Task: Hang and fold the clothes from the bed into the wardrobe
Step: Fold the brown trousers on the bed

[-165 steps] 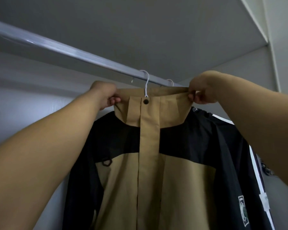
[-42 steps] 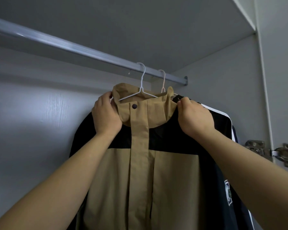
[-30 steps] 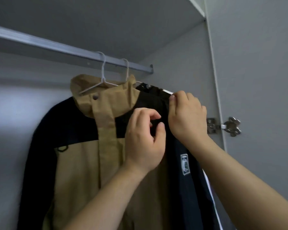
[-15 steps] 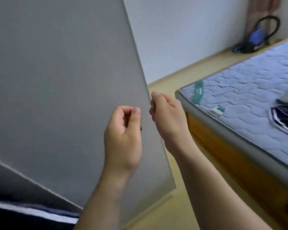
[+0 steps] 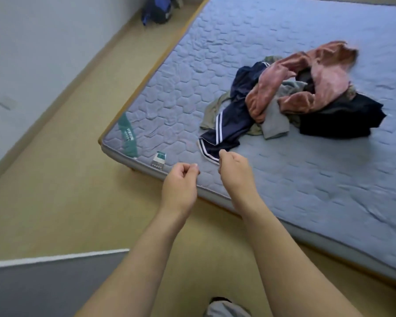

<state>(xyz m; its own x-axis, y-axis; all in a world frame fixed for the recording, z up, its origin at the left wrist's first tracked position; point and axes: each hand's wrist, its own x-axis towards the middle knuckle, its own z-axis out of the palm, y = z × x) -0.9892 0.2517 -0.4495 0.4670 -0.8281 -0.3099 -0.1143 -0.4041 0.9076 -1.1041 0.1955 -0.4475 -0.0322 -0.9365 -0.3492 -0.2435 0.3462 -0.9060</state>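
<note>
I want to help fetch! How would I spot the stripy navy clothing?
Look at the blue quilted mattress, then the clothes pile on it. The navy garment sticks out of the pile's near-left side; only it has white stripes.

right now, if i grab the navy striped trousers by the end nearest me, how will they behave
The navy striped trousers lie crumpled and draped, so they'll probably hang limp, not hold shape. Their sheen suggests smooth, somewhat slippery fabric. Their far end runs under the pink garment, so pulling may drag that along.
</note>
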